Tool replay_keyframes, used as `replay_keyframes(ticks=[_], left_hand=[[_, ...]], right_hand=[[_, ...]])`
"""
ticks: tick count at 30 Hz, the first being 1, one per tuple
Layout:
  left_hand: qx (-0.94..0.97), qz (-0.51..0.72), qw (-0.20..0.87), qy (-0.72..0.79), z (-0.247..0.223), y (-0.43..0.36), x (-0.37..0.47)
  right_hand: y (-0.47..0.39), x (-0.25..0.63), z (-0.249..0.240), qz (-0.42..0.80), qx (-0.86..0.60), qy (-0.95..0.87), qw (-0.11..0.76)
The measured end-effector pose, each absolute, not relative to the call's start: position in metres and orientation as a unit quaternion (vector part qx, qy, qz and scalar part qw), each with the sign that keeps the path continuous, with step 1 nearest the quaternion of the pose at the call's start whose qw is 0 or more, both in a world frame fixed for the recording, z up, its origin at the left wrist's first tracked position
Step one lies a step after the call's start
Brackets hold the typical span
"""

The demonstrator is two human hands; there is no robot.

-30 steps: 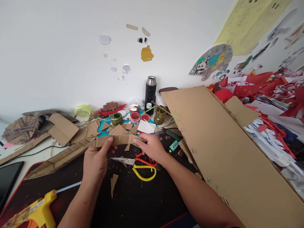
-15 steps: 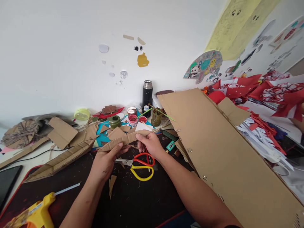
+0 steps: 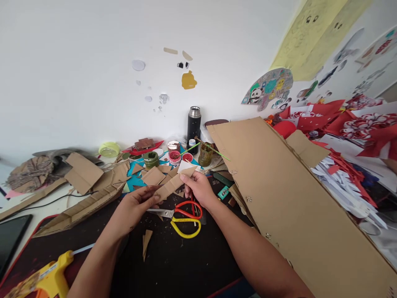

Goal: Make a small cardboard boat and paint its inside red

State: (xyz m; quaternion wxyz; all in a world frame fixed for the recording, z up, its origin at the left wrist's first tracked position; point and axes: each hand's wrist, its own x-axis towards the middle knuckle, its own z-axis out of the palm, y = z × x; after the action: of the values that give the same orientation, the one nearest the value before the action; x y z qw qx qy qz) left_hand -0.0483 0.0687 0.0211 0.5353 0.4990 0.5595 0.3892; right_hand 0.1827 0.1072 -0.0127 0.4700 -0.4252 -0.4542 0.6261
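Note:
A narrow cardboard strip (image 3: 170, 187) with creases across it is held between my two hands, above the dark mat. My left hand (image 3: 138, 205) is closed on its near left end, with the thumb on top and the fingers partly hidden. At the far right end, my right hand (image 3: 199, 187) pinches the strip between thumb and fingers. Just below the strip lie scissors (image 3: 186, 221) with one red and one yellow handle, their blades pointing left toward my left wrist.
A boat-shaped cardboard piece (image 3: 83, 207) lies left, with a yellow glue gun (image 3: 52, 275) in front of it. Paint jars (image 3: 151, 159) and a black flask (image 3: 194, 128) stand at the back. A large cardboard panel (image 3: 294, 198) slants along the right. Cardboard scraps (image 3: 147, 244) lie about.
The strip has turned flatter and steeper, its broad face now showing. My left hand has shifted slightly left and rolled over; my right hand has moved a little right and keeps its pinch.

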Motion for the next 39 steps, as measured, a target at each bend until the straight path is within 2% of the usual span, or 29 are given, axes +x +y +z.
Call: replay_keyframes(ticks=[3,8,26,39], left_hand=[[0.54,0.343,0.557,0.53,0.019,0.068,-0.046],[0.577,0.334,0.553,0.499,0.019,0.064,-0.037],[0.54,0.305,0.613,0.49,0.019,0.058,-0.025],[0.611,0.303,0.521,0.513,0.018,0.06,-0.025]], right_hand=[[0.108,0.183,-0.014,0.624,-0.419,-0.47,0.462],[0.103,0.182,-0.012,0.637,-0.41,-0.49,0.431],[0.105,0.18,-0.017,0.613,-0.429,-0.491,0.447],[0.098,0.177,-0.016,0.635,-0.397,-0.535,0.391]])
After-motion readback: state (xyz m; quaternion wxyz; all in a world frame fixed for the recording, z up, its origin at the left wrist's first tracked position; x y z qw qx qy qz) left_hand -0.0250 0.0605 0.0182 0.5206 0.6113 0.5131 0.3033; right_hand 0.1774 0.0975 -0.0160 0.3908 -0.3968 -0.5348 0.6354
